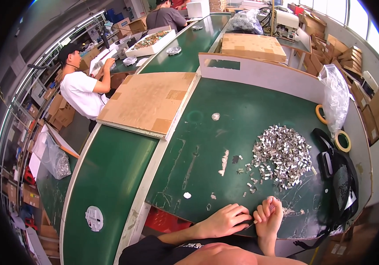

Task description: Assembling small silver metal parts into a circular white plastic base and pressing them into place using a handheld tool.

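Observation:
Both hands are close together at the near edge of the green table (224, 101). My left hand (229, 219) has its fingers curled over. My right hand (269, 216) is closed, with thumb and fingers pinched together. Whatever either of them holds is too small or hidden to make out. Beyond my right hand lies a heap of small silvery metal clips (282, 154), with several loose ones scattered along its left side. A strip of crumpled whitish material (223, 162) and a white scrap (187, 195) rest on the table farther left.
A green conveyor belt (110, 163) runs along the left, carrying a round grey-white part (94, 218). A cardboard-topped board (149, 101) spans it. At right are a black mesh bag (341, 181), a tape roll (342, 141) and a plastic bag (334, 97). A co-worker (81, 88) works at far left.

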### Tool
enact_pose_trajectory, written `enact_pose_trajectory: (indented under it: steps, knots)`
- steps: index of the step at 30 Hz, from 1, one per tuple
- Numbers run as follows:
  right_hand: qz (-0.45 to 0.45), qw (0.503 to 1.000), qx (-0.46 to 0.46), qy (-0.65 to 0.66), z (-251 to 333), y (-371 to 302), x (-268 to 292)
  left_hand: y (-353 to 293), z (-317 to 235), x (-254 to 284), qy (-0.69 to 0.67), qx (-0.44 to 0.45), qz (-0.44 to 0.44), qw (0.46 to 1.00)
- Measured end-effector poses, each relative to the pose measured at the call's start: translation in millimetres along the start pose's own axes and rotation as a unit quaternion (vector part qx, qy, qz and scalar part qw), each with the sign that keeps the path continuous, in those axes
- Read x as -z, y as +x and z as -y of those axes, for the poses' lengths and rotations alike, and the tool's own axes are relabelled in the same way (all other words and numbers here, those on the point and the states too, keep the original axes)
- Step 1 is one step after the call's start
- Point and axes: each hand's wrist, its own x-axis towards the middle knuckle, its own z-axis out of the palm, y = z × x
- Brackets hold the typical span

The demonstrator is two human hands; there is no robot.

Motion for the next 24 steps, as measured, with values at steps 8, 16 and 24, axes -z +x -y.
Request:
enact_pose_trajectory:
  steps: [8,16,24]
  knots:
    - [-0.01,1.0,-0.001,0.002,2.0,-0.1,1.1,-0.9,1.2,-0.3,0.001,0.0,0.005,1.0]
    - [0.003,1.0,-0.008,0.008,2.1,-0.7,2.0,0.3,-0.5,0.8,0.005,-0.004,0.005,1.0]
    - [0.017,1.0,-0.006,0.006,1.8,-1.3,3.0,1.5,-1.3,-0.2,0.021,-0.008,0.004,1.0]
